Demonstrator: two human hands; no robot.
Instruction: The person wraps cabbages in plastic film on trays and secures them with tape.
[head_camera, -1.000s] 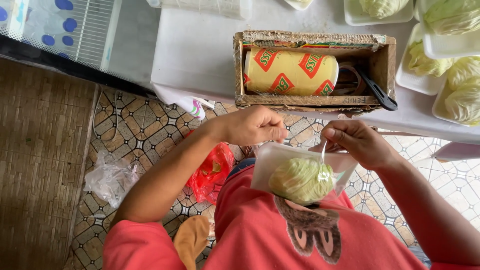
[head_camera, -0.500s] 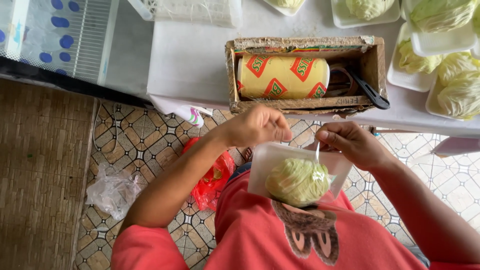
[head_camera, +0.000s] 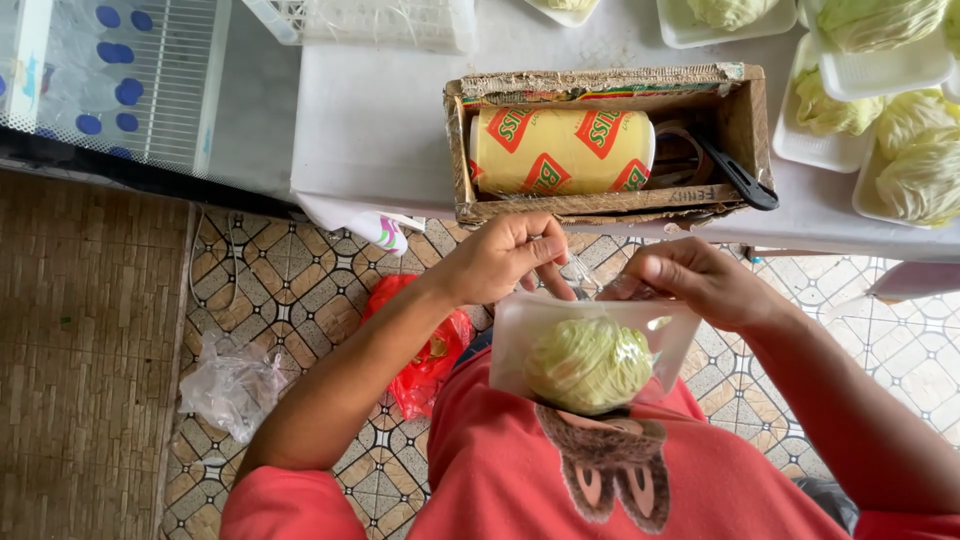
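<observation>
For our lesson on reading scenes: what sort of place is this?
Probably a small produce-packing stall: pale green cabbage pieces on white foam trays, a yellow roll of cling film in a cardboard box, and a patterned tiled floor.

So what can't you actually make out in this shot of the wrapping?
Head view only:
- The cling film between the left hand and right hand: clear and thin, its edges are lost.
- The tray under the cabbage: its near side is hidden by the cabbage and the red shirt.
- The cabbages at top right: cut off by the frame.
</observation>
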